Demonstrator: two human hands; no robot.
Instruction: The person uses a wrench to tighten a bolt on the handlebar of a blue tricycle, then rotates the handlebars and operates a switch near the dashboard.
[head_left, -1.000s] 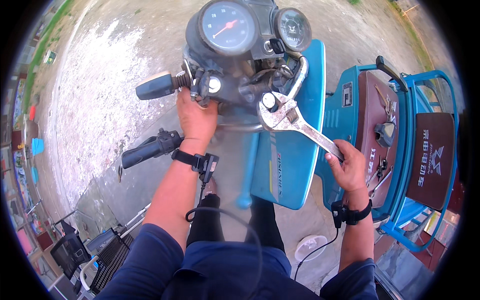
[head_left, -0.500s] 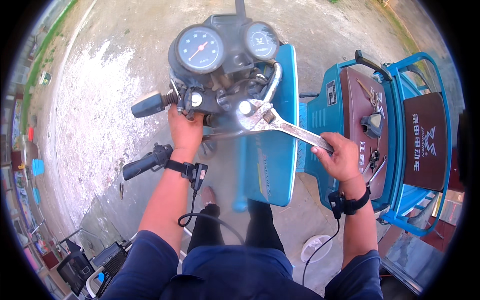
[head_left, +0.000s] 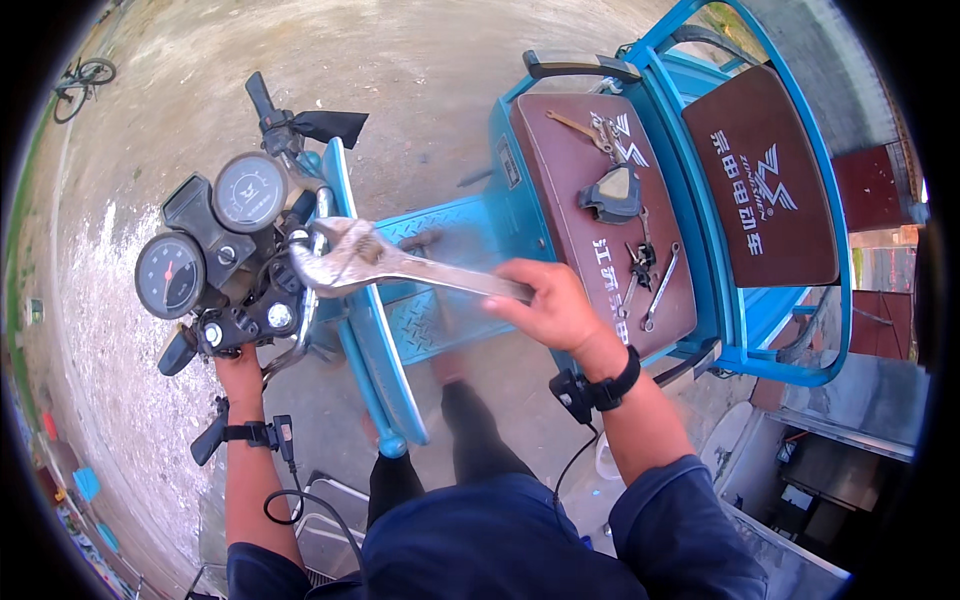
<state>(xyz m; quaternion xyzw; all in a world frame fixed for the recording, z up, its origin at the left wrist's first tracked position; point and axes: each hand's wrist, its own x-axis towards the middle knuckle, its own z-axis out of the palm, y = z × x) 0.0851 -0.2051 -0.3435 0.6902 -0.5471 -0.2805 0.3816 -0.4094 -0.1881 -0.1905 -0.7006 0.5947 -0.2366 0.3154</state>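
Observation:
My right hand (head_left: 552, 305) is closed round the handle end of a large silver adjustable wrench (head_left: 440, 273). The wrench's jaws point left, over the inner edge of the handlebar assembly of a blue three-wheeler; whether they touch it I cannot tell. Two bright bolt heads, a right bolt (head_left: 280, 318) and a left bolt (head_left: 212, 333), show on the dark top clamp (head_left: 245, 322), apart from the wrench. My left hand (head_left: 240, 376) reaches under that clamp, its fingers hidden. Beyond the clamp stand a round speedometer (head_left: 170, 275) and a second round gauge (head_left: 249, 192).
On the brown seat (head_left: 560, 180) lie a combination spanner (head_left: 662, 287), a grey-and-black tape measure (head_left: 612, 194), and several small tools. A blue front panel (head_left: 385, 330) stands between my legs and the handlebar. Blue rails (head_left: 830, 200) surround the backrest (head_left: 765, 180).
The wrench has come off the right bolt and up, still in my right hand. My view has swung right, so the handlebar sits farther left. My left hand stays under the clamp.

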